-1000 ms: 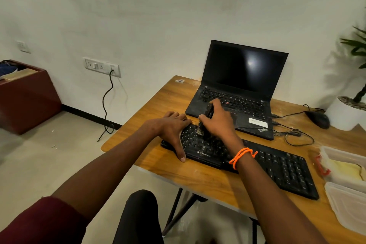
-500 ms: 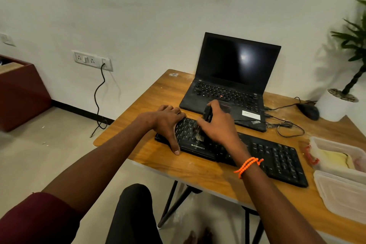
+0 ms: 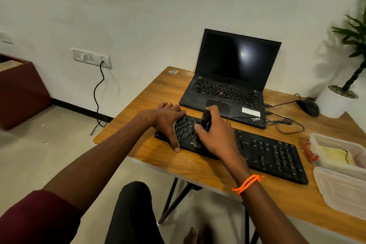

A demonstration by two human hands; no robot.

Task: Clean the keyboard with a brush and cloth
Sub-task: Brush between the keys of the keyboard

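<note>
Right now the flat black external keyboard (image 3: pixel 263 150) lies along the near edge of the orange-brown wooden table (image 3: pixel 158 93), just in front of the open black laptop (image 3: pixel 229 83) with its dark screen. The left hand (image 3: pixel 168 123) rests across the keyboard's left end with fingers spread fairly wide and straight, thumb reaching down to the table at the near edge, so it seems to be pinning the board in place. The right hand (image 3: pixel 215 134), orange beaded band at the wrist, grips a small dark-handled brush (image 3: pixel 206 121) held upright, its pale bristles down on the keys near the front left rows; this looks like the brushing stage, with most of the keyboard to the right apparently not yet reached. No cloth can be made out with certainty; something yellowish sits in the clear plastic container (image 3: pixel 340 144) at the right, but what it is cannot be told. Several risks follow from this layout. The keyboard sits close to the table's near edge, so a hard stroke toward the body could slide it off if the left hand lifts. Dust flicked away from the person would likely land on the laptop's keys and trackpad just behind. Pressing the bristles too steeply might catch a keycap and lever it up. The thin black cable (image 3: pixel 285 123) looped beside the laptop could snag as the brushing hand travels rightward.
</note>
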